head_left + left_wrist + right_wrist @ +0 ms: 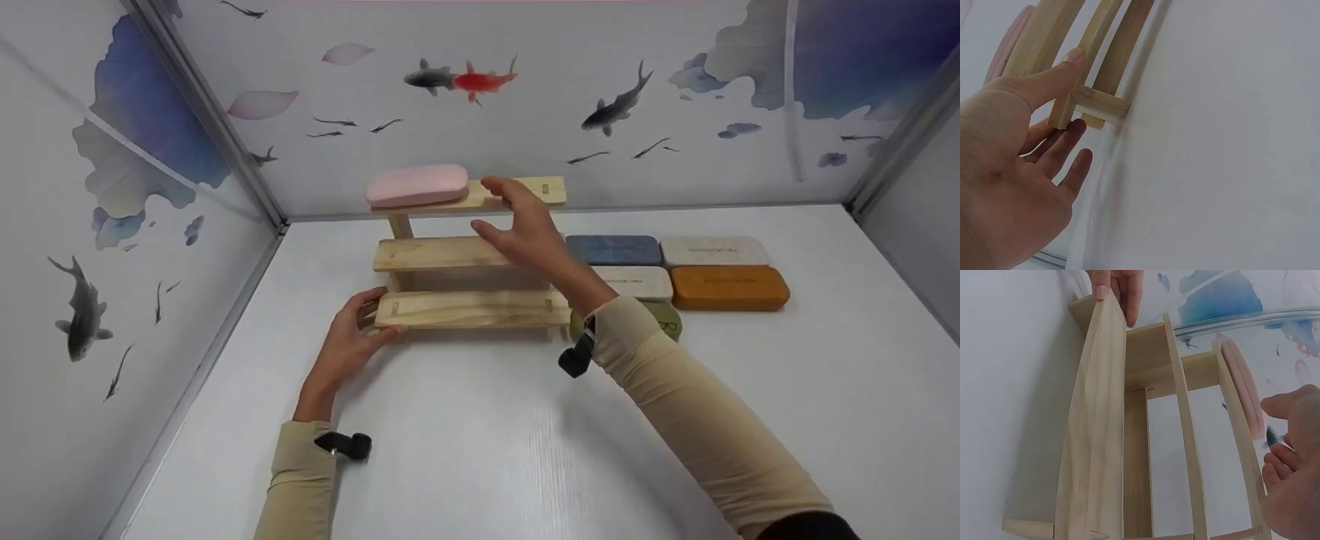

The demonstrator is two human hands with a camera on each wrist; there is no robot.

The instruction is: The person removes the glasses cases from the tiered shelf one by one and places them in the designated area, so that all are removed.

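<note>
A three-tier wooden rack (472, 309) stands on the white table. My left hand (349, 337) grips the left end of its lowest board, thumb (1067, 70) on the board and fingers around the end. On the left part of the top tier lies a pink glasses case (417, 185), its long side along the board. My right hand (529, 232) is over the rack's right half, thumb and fingers spread apart and holding nothing. In the right wrist view its fingertips are close beside the pink case (1244, 388).
Right of the rack lie a blue case (615, 250), an off-white case (716, 251), a second off-white case (637, 282), an orange case (730, 289) and a green case (666, 319) partly hidden by my right sleeve. Printed wall panels (525, 150) enclose the table (465, 435).
</note>
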